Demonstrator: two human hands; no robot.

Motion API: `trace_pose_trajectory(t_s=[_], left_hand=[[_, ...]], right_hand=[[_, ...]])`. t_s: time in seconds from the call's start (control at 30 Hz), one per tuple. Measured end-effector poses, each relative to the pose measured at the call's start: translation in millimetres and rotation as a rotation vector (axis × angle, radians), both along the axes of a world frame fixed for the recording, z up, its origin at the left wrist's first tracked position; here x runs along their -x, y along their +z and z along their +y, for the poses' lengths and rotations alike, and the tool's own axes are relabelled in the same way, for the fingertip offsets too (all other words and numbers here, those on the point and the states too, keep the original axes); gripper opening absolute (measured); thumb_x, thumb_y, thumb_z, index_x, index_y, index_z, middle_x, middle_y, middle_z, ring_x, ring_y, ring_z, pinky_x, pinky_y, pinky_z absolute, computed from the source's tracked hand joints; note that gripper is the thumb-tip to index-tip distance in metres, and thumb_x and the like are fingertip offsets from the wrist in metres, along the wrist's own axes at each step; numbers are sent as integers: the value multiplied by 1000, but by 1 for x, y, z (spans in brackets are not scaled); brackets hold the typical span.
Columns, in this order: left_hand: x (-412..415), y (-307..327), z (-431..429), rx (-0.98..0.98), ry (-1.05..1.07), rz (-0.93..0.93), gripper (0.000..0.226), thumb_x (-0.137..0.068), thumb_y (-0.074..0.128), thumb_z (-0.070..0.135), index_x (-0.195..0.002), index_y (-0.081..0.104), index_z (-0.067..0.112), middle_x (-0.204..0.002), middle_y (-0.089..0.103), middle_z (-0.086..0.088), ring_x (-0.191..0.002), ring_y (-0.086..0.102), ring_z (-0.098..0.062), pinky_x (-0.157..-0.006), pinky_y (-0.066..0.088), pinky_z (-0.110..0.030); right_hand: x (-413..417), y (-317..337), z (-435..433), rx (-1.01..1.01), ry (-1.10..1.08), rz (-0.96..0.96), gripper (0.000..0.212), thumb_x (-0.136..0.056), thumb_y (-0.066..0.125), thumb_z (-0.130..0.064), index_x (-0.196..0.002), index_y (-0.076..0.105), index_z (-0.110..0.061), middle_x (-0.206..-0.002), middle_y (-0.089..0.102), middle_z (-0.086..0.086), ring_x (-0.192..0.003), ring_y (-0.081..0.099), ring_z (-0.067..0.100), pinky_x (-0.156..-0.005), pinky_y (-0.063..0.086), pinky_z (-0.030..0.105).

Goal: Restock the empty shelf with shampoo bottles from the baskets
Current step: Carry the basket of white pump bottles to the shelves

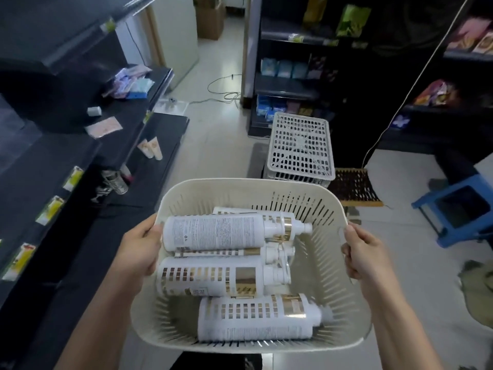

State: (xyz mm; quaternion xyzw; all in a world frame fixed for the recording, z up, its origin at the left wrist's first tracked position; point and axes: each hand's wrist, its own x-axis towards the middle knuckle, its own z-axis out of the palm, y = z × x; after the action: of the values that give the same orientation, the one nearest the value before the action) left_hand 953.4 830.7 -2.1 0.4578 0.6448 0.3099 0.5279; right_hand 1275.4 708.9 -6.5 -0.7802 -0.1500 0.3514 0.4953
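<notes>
**Head view.** A cream slotted basket [240, 184] is held between both hands above a pale tiled floor [213, 145]. Several white shampoo bottles [208, 276] lie on their sides in it, caps toward the right, stacked against the left wall of the basket.

**Labels.** The bottles carry rows of gold squares and a gold band near the neck. The uppermost bottle [213, 232] shows its back panel, a block of fine grey print too small and blurred to read. The nearest bottle [256, 319] also shows small print along its near side, equally illegible. No brand name can be made out.

**Grip.**
- The left hand [138, 249] clamps the left rim. Its thumb lies over the rim on the inside, just beside the base of the uppermost bottle, and its fingers wrap the outer wall.
- The right hand [365, 255] clamps the right rim beside a handle slot, thumb on top of the rim and fingers curled round the edge.
- Both hands are closed on the basket, and neither touches a bottle label.

**Surroundings.**
- A dark shelf [26, 188] runs along the left, its front edges bearing yellow-and-white price tags [72, 178] with unreadable print.
- An upturned grey crate [301, 145] stands on the floor beyond the basket.
- A blue stool [453, 209] stands at the right.
</notes>
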Motion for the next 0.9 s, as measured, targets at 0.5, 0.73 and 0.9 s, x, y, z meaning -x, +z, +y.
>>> trace_pose_trajectory(t_s=[0.5,0.73,0.9], left_hand=[[-205,-19,241,-9,-122,-38,29,-102,44,21,-92,67,34,-38,45,8,-45,24,-11,-49,19,-23],[-293,-21,341,-6,-116,-36,25,-103,43,21,-114,56,40,-37,47,10,-37,25,-9,-41,20,-16],[-358,-32,393,0,-101,-44,23,-102,44,27,-96,63,38,-37,41,10,-38,24,-8,-45,19,-18]], right_hand=[[-193,-22,202,-5,-137,-17,26,-102,49,-26,-120,65,-16,-57,42,-1,-39,27,8,-33,21,16],[-277,-23,295,-10,-111,6,23,-103,46,-24,-101,69,-26,-56,39,-2,-44,26,10,-35,20,19],[-344,-35,358,11,-61,-19,24,-103,46,-27,-99,69,-23,-53,43,-4,-44,29,11,-40,22,21]])
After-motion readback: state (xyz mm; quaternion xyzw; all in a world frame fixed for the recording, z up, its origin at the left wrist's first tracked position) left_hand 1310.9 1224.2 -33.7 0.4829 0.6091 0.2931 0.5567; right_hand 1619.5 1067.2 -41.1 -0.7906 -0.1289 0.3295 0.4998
